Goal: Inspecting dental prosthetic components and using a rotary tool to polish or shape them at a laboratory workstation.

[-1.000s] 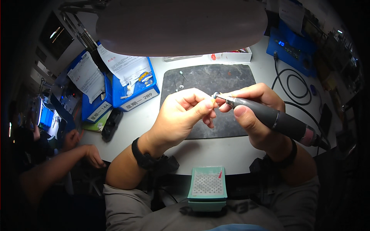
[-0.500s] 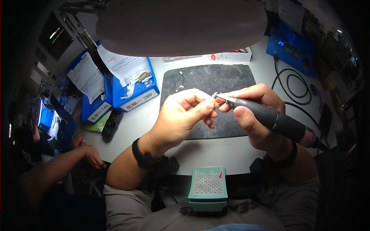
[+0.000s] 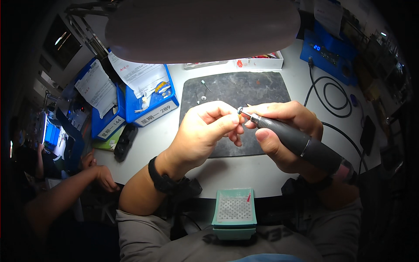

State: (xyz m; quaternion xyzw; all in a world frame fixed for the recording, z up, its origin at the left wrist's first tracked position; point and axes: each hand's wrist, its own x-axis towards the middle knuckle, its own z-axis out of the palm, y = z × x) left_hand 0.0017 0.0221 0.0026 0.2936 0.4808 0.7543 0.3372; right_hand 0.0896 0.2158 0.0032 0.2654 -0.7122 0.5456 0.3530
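My right hand (image 3: 301,115) is wrapped round a black rotary handpiece (image 3: 297,142), its nose aimed left and a little upward. A thin shank with a small dark round tip (image 3: 240,110) sticks out of the nose. Thumb and forefinger of my left hand (image 3: 207,126) pinch together right beside that tip. Whatever they hold is mostly hidden by the fingers and too small to name. Both hands are raised over a dark grey mat (image 3: 235,89). On the mat lie thin-shanked bits (image 3: 206,85) and a small pale disc (image 3: 204,98).
Blue bins (image 3: 150,115) with papers and small pieces stand at left, near a black case (image 3: 126,142). A blue control box (image 3: 327,56) with a coiled cable (image 3: 312,83) sits at right. The lamp head (image 3: 203,30) hangs above. Another person's hand (image 3: 107,178) rests at left.
My right hand and the handpiece have shifted slightly left and down, and the handpiece's tilt has changed a little. My left hand keeps its pinch.
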